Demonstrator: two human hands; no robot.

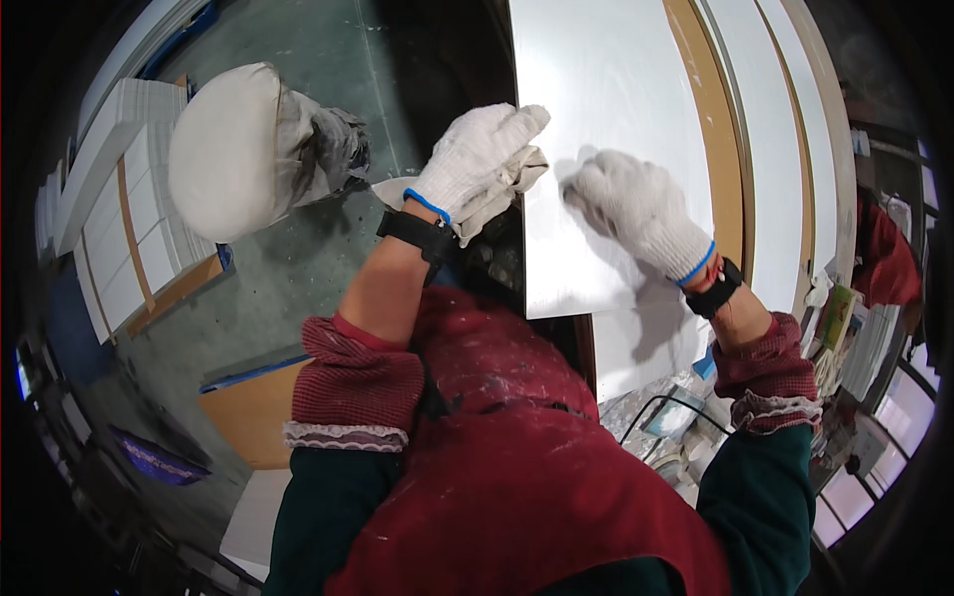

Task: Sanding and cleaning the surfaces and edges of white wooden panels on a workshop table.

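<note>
My left hand [482,159], in a white knit glove with a blue cuff, grips a crumpled off-white cloth [487,211] beside the left edge of a white board [608,84]. Its fingertips reach that edge. Over the board's near part, my gloved right hand [636,209] is closed, knuckles up and fingers curled down toward the surface. Whatever those fingers hold, if anything, is hidden beneath them. The board's face is smooth and pale, and the right hand casts a shadow on it.
More white and brown boards [775,129] lie to the right. A padded white-covered stool [224,149] stands at the left, near stacked white panels [139,219]. A black cable [661,399] loops over clutter near my right forearm. A brown panel [253,412] lies lower left.
</note>
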